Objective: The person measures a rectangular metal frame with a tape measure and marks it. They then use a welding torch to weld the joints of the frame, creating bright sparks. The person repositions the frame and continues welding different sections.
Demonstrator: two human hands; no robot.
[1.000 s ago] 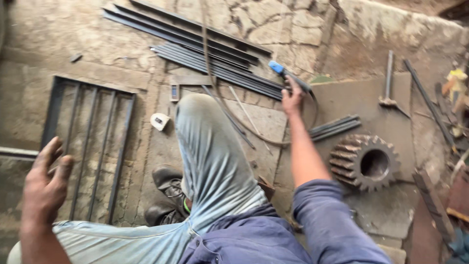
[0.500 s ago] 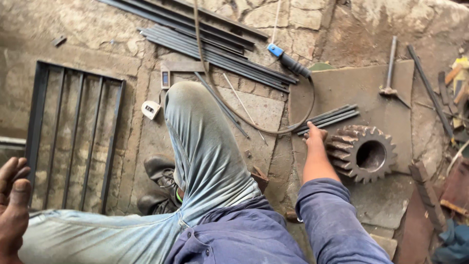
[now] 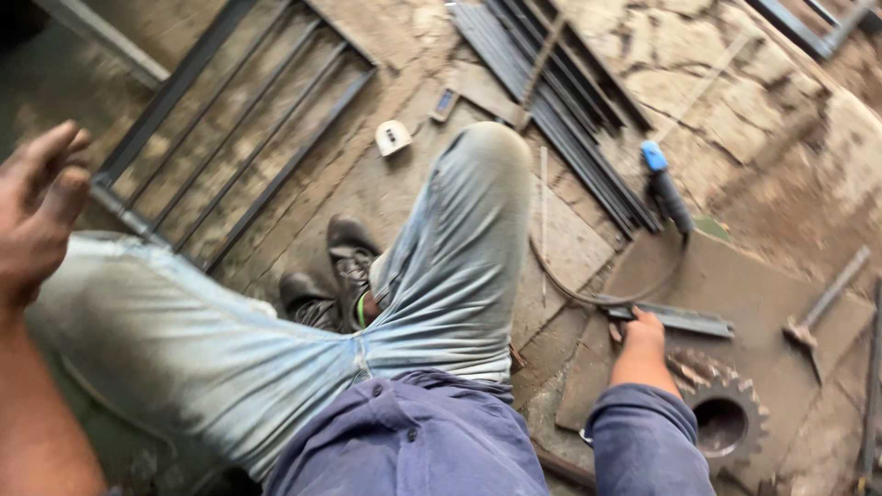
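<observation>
Nearest the camera sit a dark blue cloth shirt and sleeve (image 3: 643,445) and the pale, worn denim jeans (image 3: 441,276) of the seated person, one knee raised toward twelve o'clock. At nine o'clock the left hand (image 3: 37,211) hangs in the air above the thigh, fingers loosely spread and holding nothing.

At four o'clock the right hand (image 3: 638,335) reaches down to the floor plate, its fingers resting on the near end of a short grey flat steel bar (image 3: 684,320); whether they close around it cannot be told. Just beside the wrist, toward five o'clock, lies a rusty toothed iron gear wheel (image 3: 726,418) with a round bore.

Below the raised knee two scuffed dark leather boots (image 3: 335,276) rest on the concrete. At three o'clock a metal hammer (image 3: 818,317) lies on the plate. Farther out, at one o'clock, a black tool with a blue end (image 3: 666,188) trails a curved cable. At eleven o'clock lies a grey welded steel grille (image 3: 239,129), with a small white tape measure (image 3: 392,138) beside it, and at twelve o'clock a bundle of long dark steel strips (image 3: 560,101).
</observation>
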